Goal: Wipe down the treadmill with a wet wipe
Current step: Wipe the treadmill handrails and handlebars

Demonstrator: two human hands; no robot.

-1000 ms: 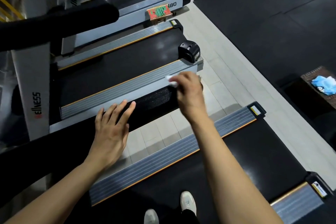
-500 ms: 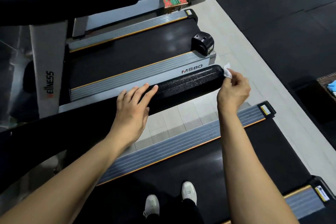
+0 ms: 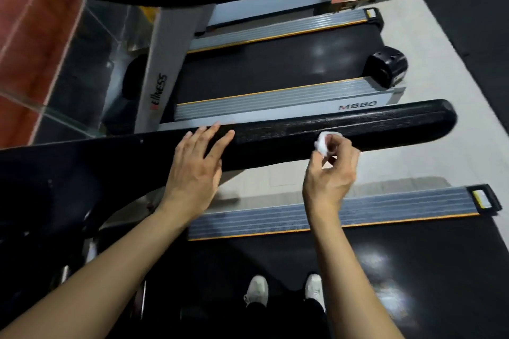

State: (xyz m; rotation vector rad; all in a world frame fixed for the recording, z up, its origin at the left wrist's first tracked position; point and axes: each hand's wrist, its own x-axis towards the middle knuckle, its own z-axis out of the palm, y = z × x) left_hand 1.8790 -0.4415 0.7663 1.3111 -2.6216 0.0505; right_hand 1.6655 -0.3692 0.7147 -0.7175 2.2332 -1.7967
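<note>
Wipe (image 3: pixel 324 142) between right-hand fingers (image 3: pixel 334 146), seemingly against handrail (image 3: pixel 358 129).

Left hand (image 3: pixel 197 165) flat on black handrail (image 3: pixel 358 125), fingers straight. Right hand (image 3: pixel 330 170) pinches balled white wipe (image 3: pixel 325 142) against handrail's near side. Shoes (image 3: pixel 257 290) on belt (image 3: pixel 413 270).
</note>
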